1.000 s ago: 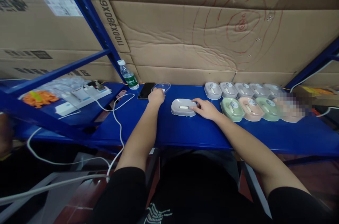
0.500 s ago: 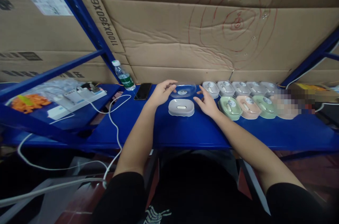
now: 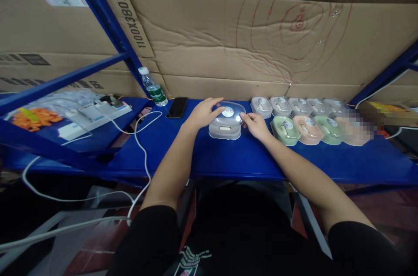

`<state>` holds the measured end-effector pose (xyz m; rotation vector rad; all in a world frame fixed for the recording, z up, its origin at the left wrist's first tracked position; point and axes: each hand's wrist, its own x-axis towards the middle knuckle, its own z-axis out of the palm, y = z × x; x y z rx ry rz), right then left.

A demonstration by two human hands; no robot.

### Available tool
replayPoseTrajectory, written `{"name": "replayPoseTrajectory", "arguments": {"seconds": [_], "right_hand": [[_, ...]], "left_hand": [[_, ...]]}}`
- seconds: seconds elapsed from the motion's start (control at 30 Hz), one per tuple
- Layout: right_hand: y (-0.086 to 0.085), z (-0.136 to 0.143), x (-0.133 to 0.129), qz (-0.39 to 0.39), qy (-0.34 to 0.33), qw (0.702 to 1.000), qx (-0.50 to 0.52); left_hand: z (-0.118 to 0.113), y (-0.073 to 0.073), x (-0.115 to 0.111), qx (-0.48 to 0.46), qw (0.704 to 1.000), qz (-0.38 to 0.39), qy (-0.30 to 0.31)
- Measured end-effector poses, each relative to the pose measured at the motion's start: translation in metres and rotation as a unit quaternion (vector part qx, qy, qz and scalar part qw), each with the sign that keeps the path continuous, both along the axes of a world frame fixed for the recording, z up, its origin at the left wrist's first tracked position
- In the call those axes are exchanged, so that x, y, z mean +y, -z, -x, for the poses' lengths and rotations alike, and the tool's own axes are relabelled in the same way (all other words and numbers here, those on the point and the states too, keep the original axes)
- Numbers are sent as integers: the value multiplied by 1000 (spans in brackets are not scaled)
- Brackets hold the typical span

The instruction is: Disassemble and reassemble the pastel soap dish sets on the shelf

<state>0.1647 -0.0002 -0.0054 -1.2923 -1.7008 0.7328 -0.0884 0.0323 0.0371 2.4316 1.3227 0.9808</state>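
A clear plastic lid (image 3: 237, 109) with a round white label is tilted over the back of a grey oval box (image 3: 225, 133). My left hand (image 3: 206, 113) grips the lid's left side, its thumb near the label and its fingers at the far edge. At the right edge, my right hand (image 3: 256, 125) pinches the lid between thumb and fingertips. The grey box stands on the blue table (image 3: 209, 160), and a pale slot shows in its top. Whether the lid's rear edge touches the table, I cannot tell.
Right of my hands stand two rows of lidded boxes, with a green box (image 3: 286, 131) and a pink box (image 3: 307, 130) in front. A phone (image 3: 176, 107), a water bottle (image 3: 156, 92), a white cable (image 3: 141, 145) and a power strip (image 3: 94, 120) lie leftward. Cardboard (image 3: 202, 45) walls the back.
The clear lid has come up from behind the grey box and now overlaps its back part. My right hand has closed from spread fingers onto the lid's edge.
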Motion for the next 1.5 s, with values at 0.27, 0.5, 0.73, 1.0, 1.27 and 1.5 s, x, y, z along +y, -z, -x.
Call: {"name": "replayPoseTrajectory", "arguments": {"seconds": [0.27, 0.5, 0.73, 1.0, 1.27, 1.5], "right_hand": [[7, -1, 6, 63, -43, 992, -103], [7, 2, 3, 49, -62, 973, -215], [7, 2, -1, 1, -75, 978, -192], [11, 0, 0, -10, -88, 978, -190], [13, -4, 5, -45, -38, 983, -171], [14, -7, 10, -103, 47, 982, -150]], "left_hand": [[6, 0, -1, 129, 981, 146, -13], [11, 4, 2, 163, 969, 184, -14], [12, -8, -5, 173, 932, 315, -37], [13, -7, -2, 142, 922, 360, -1], [5, 1, 1, 113, 934, 338, -32], [-12, 4, -9, 182, 954, 230, -59]]}}
